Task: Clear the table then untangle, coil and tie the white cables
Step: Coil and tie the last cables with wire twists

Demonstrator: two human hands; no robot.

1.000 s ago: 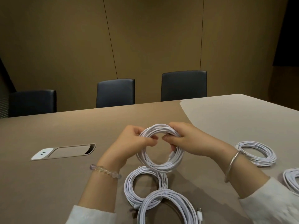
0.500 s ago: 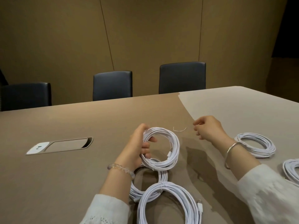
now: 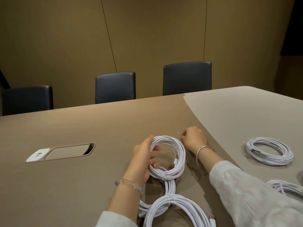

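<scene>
White knit sleeves [image 3: 255, 199] — a silver bangle [image 3: 202, 149] right, a bead bracelet [image 3: 129, 185], seemingly crystal, left.

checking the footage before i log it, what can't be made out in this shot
- Head view: thin wire tie at the right hand: too small, fingertips cover most of it.
- White coiled cable at right: cut off by the frame edge.
- Coil under the left hand: forearm hides part.

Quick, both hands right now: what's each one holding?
Left hand: grips the coiled white cable, fingers curled through the loop.
Right hand: pinches a thin wire tie on the table.
</scene>
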